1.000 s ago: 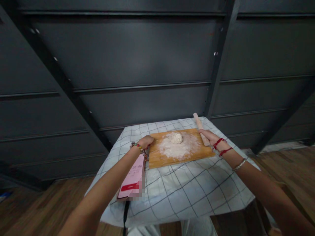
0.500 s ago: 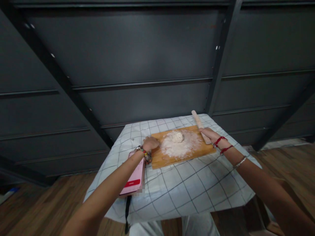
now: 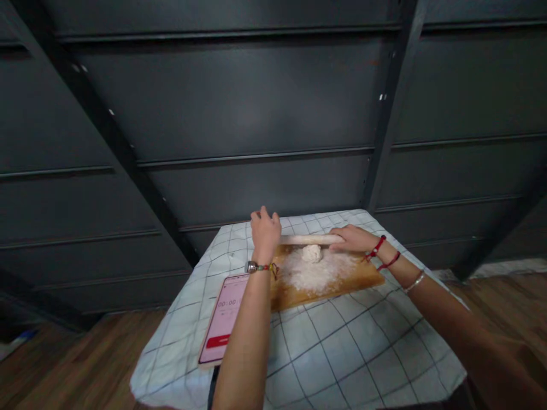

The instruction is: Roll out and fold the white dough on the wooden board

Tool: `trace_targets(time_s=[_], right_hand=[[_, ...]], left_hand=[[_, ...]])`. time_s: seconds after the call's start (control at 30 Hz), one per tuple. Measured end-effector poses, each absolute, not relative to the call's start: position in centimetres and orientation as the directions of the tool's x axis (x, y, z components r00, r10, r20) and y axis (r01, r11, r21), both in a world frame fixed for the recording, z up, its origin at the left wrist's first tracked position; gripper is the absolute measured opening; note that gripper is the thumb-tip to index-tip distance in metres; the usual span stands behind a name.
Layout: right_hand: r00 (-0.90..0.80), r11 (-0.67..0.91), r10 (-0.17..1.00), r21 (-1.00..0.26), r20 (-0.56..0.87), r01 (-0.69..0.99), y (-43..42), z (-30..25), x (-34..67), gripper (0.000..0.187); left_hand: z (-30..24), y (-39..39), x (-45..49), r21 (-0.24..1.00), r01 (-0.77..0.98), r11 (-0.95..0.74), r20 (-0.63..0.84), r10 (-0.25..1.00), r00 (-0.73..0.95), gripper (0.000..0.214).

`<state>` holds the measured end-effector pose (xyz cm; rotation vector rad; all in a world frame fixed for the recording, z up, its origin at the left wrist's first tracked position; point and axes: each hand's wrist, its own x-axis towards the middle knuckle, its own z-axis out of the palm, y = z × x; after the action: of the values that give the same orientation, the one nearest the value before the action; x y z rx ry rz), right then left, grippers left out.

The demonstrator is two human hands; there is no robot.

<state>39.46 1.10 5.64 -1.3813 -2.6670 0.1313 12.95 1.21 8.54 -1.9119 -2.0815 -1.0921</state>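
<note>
A pale wooden rolling pin lies crosswise just behind a lump of dough. My right hand is closed round the pin's right end. At the other end is my left hand, its fingers spread and pointing away from me; whether it touches the pin I cannot tell. The dough sits on white flour scattered over a wooden board. My left hand and wrist hide the board's left edge.
A phone showing a timer lies left of the board, partly behind my left forearm. A checked white cloth covers the small table. Behind it stands a dark panelled wall.
The rolling pin has swung from lying lengthwise at the board's right side to crosswise behind the dough. My left hand has moved forward from the board's left edge to the pin's left end.
</note>
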Motion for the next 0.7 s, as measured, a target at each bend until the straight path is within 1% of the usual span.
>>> trace_targets(time_s=[0.07,0.13,0.27,0.37,0.47,0.57,0.7], right_hand=[[-0.576,0.578,0.816,-0.092,0.051,0.811,1.3,5.7,39.1,0.051],[-0.577,0.578,0.816,-0.024,0.039,0.816,1.2,5.7,38.7,0.054],[-0.533,0.524,0.845,0.127,0.041,0.842,0.6,6.1,37.7,0.059],[-0.516,0.503,0.856,0.179,0.034,0.846,0.3,6.3,37.2,0.060],[-0.546,0.534,0.838,0.177,0.025,0.827,0.2,6.0,37.2,0.056],[-0.598,0.591,0.801,0.126,0.029,0.797,0.0,5.6,37.4,0.053],[-0.591,0.591,0.806,0.011,-0.030,0.806,0.2,5.8,37.3,0.064]], left_hand=[[7.2,1.5,13.8,0.378,0.916,-0.135,0.511,0.855,-0.085,0.042],[5.8,1.6,14.6,0.319,0.932,-0.175,0.446,0.895,0.016,0.039],[4.3,1.9,15.3,0.224,0.968,-0.110,0.291,0.956,0.041,0.037],[4.1,1.7,15.2,0.172,0.982,-0.079,0.171,0.984,0.049,0.038],[4.1,1.0,15.1,0.148,0.988,-0.055,0.125,0.991,0.036,0.041],[4.0,0.3,15.1,0.131,0.990,-0.054,0.095,0.995,0.042,0.044],[3.7,-0.1,14.9,0.118,0.990,-0.077,0.023,0.997,0.075,0.045]])
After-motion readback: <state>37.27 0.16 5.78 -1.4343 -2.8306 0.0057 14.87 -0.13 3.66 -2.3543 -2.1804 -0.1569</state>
